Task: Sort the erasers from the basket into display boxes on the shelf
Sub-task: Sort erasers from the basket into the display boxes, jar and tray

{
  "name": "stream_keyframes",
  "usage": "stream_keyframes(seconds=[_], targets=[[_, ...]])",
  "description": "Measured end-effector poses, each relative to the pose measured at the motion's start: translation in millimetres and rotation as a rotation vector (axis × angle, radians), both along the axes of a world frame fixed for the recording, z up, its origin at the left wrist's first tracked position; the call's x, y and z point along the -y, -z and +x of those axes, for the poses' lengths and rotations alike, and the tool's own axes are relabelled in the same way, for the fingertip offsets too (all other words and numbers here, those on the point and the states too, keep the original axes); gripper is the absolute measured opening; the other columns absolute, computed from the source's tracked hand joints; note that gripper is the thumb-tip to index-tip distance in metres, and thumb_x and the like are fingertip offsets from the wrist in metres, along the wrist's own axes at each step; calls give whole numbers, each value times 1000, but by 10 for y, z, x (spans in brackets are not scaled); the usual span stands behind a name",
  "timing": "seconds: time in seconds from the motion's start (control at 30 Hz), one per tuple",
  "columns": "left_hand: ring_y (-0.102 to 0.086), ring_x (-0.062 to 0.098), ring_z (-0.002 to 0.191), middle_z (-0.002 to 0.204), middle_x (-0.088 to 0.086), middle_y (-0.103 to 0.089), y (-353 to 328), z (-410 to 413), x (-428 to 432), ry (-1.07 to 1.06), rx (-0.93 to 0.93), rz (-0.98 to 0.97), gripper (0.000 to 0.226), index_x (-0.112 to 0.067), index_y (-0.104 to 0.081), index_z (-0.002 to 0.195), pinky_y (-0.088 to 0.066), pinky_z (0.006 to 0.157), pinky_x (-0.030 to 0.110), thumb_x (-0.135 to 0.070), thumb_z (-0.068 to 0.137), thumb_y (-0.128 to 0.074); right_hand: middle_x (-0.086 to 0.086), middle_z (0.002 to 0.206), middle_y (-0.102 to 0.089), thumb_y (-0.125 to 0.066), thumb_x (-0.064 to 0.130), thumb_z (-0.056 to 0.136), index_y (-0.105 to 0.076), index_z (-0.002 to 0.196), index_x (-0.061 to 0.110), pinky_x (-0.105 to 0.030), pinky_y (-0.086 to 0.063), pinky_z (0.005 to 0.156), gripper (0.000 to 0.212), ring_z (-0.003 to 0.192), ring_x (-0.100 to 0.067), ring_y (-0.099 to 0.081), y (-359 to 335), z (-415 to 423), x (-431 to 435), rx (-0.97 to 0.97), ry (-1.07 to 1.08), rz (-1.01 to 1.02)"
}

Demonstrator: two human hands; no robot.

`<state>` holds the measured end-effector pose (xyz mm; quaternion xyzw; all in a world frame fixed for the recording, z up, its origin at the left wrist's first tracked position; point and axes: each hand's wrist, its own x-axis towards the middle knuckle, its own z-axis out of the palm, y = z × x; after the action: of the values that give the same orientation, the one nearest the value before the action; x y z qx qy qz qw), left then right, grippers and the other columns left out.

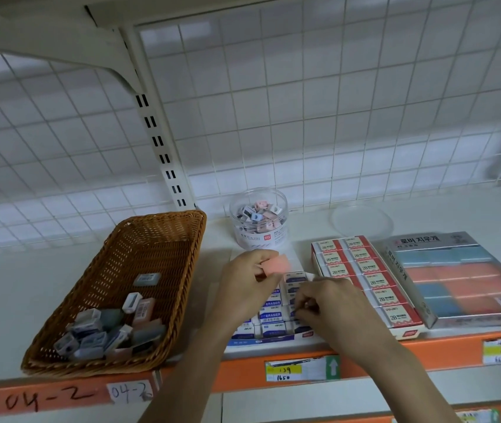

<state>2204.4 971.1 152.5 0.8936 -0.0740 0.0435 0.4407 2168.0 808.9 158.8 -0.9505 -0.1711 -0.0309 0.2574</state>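
Note:
A brown wicker basket (139, 270) sits at the left of the shelf, with several grey, white and pink erasers (111, 328) heaped in its near corner. My left hand (249, 288) pinches a pink eraser (278, 265) above the blue-and-white display box (273, 319) of erasers at the shelf's front. My right hand (331, 309) hovers over the same box's right side, fingers curled; what it holds is hidden. To the right stand a red-and-white 2B eraser box (365, 279) and a grey box of blue and orange erasers (453, 276).
A clear round tub (258, 221) of small mixed items stands behind the boxes, its clear lid (362, 222) lying to the right. A wire grid forms the back wall. The shelf's orange front edge (243, 377) carries price labels.

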Motion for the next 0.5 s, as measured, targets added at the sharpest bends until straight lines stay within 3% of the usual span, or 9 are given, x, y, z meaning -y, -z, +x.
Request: stream_keyframes(seconds=[0.1, 0.23, 0.33, 0.4, 0.5], targets=[[-58, -15, 80, 86, -24, -61, -26, 21, 50, 16, 13, -32, 35, -31, -64, 116, -42, 65, 1, -15, 85, -70, 8, 92, -70, -61, 27, 87, -74, 91, 25, -8, -43, 69, 13, 78, -3, -60, -30, 15, 57, -28, -60, 53], [-63, -5, 85, 90, -18, -66, -57, 57, 227, 85, 22, -83, 34, -40, -60, 103, -48, 70, 11, -13, 85, -69, 7, 81, -66, -66, 16, 82, -71, 83, 24, -15, -43, 65, 10, 69, -4, -56, -36, 25, 189, 86, 62, 182], [-65, -3, 83, 89, -16, -69, -85, 92, 416, 132, 25, -141, 26, -35, -62, 98, -53, 73, 18, -16, 84, -71, 4, 82, -64, -70, 3, 74, -70, 88, 21, -19, -45, 62, 22, 64, -8, -56, 20, 58, 366, 241, 215, 245], [-64, -2, 85, 91, -13, -70, -79, 128, 560, 152, 17, -147, 24, -34, -64, 99, -54, 80, 23, -18, 83, -72, 1, 92, -66, -70, 0, 73, -67, 98, 21, -28, -52, 64, 33, 73, -18, -62, 39, 80, 491, 303, 266, 246], [-65, 1, 88, 92, -10, -71, -79, 164, 812, 202, -2, -182, 21, -31, -65, 99, -54, 85, 27, -22, 82, -73, 3, 99, -67, -71, 1, 71, -65, 103, 22, -21, -46, 73, 39, 85, -22, -64, 49, 82, 658, 372, 241, 222]])
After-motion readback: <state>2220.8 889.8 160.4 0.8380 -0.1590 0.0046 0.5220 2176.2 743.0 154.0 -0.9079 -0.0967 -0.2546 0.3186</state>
